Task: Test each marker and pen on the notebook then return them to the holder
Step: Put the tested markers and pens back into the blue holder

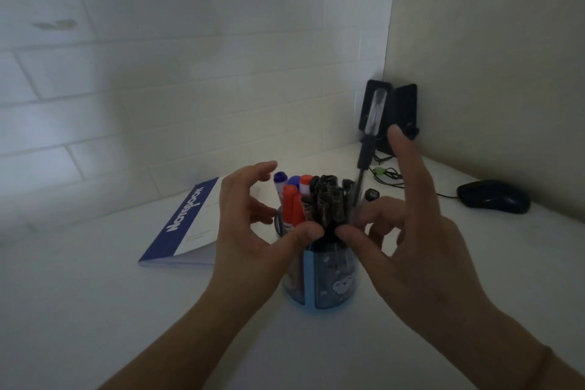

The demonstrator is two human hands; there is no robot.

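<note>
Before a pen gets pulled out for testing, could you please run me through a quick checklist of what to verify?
1. Holder upright on the desk: ok.
2. Pens and markers all standing in the holder: ok.
3. Notebook ready for a test stroke: not ok, it lies closed behind the left hand.
4. Firm hold on one pen: cannot tell; both thumbs meet at a dark pen top by the rim, and the right hand has its forefinger raised.
5. Clear path to the notebook: ok.
6. Mouse and cables out of the way: ok, far right.
</note>
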